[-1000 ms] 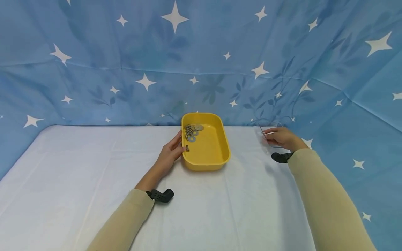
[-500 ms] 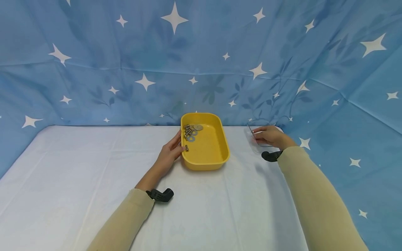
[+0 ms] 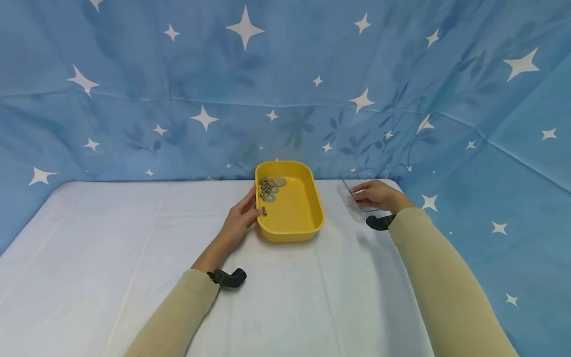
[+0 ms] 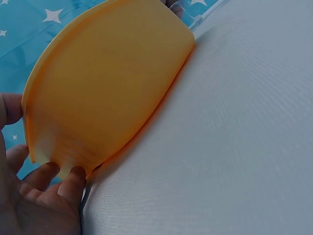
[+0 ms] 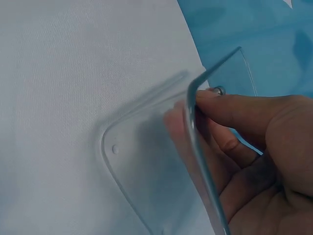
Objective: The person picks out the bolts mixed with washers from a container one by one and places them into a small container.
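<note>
My left hand (image 3: 236,221) holds the yellow tray (image 3: 295,213) by its left side, thumb over the rim. In the left wrist view several fingertips (image 4: 74,177) press on the outer wall. Inside the tray, steel screws (image 3: 266,187) and flat washers (image 3: 270,198) are gathered at the upper left, and a single screw (image 3: 264,211) lies close to the thumb. To the right, my right hand (image 3: 375,194) grips a clear plastic box (image 5: 134,166) at its wall, with the thumb at the rim. A small shiny metal piece (image 5: 219,90) shows by the thumb tip.
A white cloth (image 3: 147,258) covers the table. Behind it hangs a blue curtain (image 3: 192,64) with white stars, which also runs down along the right side. The table's far edge lies right behind the tray and box.
My right hand has moved left with the clear box, toward the yellow tray. My left hand and the tray have stayed in place.
</note>
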Available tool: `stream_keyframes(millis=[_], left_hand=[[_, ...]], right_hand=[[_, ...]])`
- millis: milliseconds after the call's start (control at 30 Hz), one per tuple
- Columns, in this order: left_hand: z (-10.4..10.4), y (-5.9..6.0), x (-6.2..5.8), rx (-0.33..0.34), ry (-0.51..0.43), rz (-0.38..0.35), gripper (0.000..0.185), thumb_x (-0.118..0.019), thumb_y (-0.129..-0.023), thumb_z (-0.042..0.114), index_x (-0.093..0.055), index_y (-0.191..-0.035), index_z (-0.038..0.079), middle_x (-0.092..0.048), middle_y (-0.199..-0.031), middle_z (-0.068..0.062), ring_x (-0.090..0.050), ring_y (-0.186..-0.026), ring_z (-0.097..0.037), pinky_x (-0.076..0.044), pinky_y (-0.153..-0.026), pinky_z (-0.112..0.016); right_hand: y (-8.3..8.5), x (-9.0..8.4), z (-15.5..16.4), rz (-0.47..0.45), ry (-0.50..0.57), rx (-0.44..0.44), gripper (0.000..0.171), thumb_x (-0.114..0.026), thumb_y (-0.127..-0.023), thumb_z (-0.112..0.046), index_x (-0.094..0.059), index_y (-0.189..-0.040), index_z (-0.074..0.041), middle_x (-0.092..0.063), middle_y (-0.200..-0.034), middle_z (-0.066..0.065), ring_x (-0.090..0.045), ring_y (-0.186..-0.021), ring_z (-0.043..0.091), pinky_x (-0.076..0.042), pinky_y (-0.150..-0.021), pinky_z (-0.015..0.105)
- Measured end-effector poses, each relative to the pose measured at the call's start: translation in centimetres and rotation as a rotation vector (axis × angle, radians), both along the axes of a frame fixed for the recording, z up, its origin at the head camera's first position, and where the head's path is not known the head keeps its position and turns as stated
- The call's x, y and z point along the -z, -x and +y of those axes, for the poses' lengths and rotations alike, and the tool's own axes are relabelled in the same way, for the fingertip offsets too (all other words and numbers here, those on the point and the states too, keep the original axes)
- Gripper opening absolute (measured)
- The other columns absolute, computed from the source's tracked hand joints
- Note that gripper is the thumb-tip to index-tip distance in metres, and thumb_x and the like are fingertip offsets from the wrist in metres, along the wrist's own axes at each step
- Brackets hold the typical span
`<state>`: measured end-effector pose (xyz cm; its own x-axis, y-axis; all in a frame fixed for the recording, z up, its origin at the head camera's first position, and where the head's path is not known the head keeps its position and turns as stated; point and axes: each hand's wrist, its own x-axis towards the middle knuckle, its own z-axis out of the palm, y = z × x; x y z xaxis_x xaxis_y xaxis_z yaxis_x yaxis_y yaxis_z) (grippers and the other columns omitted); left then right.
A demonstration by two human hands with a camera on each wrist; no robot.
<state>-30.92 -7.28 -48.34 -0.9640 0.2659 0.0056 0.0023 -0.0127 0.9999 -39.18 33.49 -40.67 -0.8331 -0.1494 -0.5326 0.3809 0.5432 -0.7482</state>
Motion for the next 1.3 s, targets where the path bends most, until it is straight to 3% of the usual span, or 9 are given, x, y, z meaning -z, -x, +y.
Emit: stream_keyframes(millis=[167,400,733,1033,1300], left_hand=[[0.0,0.1,0.2,0.008,-0.005,0.012,0.071,-0.056,-0.101,0.019,-0.022,-0.161,0.035,-0.027,-0.168,0.007,-0.032,-0.153,-0.017,-0.037,-0.121,-0.040],[0.0,0.1,0.3,0.005,-0.012,0.005,0.072,-0.057,-0.100,0.020,-0.024,-0.161,0.035,-0.028,-0.168,0.003,-0.035,-0.152,-0.018,-0.036,-0.121,-0.040],[0.0,0.3,0.4,-0.005,-0.007,0.012,0.070,-0.057,-0.100,0.019,-0.025,-0.160,0.035,-0.029,-0.167,0.007,-0.035,-0.152,-0.016,-0.037,-0.120,-0.038],[0.2,0.5,0.3,0.014,-0.019,-0.001,0.072,-0.055,-0.101,0.016,-0.021,-0.162,0.033,-0.025,-0.169,0.005,-0.032,-0.153,-0.017,-0.035,-0.121,-0.040],[-0.1,0.6,0.4,0.015,-0.030,-0.001,0.073,-0.056,-0.101,0.016,-0.020,-0.162,0.032,-0.023,-0.169,0.004,-0.030,-0.154,-0.019,-0.034,-0.122,-0.041]], right_hand=[[0.3,0.0,-0.1,0.039,-0.090,0.031,0.052,-0.057,-0.103,-0.015,-0.043,-0.150,0.002,-0.061,-0.115,0.001,-0.064,-0.088,0.004,-0.059,-0.083,0.021],[0.5,0.4,-0.2,0.074,-0.200,0.091,0.048,-0.061,-0.101,-0.014,-0.049,-0.145,0.002,-0.057,-0.130,0.015,-0.062,-0.102,0.015,-0.056,-0.101,0.034],[0.9,1.0,-0.6,0.086,-0.218,0.150,0.042,-0.059,-0.101,-0.012,-0.054,-0.139,0.003,-0.056,-0.128,0.015,-0.061,-0.097,0.015,-0.059,-0.090,0.028],[1.0,0.9,-0.3,0.074,-0.181,0.145,0.039,-0.059,-0.100,-0.009,-0.054,-0.137,0.005,-0.059,-0.120,0.012,-0.059,-0.096,0.017,-0.058,-0.083,0.023],[1.0,0.5,-0.8,0.071,-0.194,0.148,0.040,-0.060,-0.100,-0.010,-0.055,-0.137,0.005,-0.057,-0.127,0.015,-0.060,-0.103,0.018,-0.058,-0.094,0.029]])
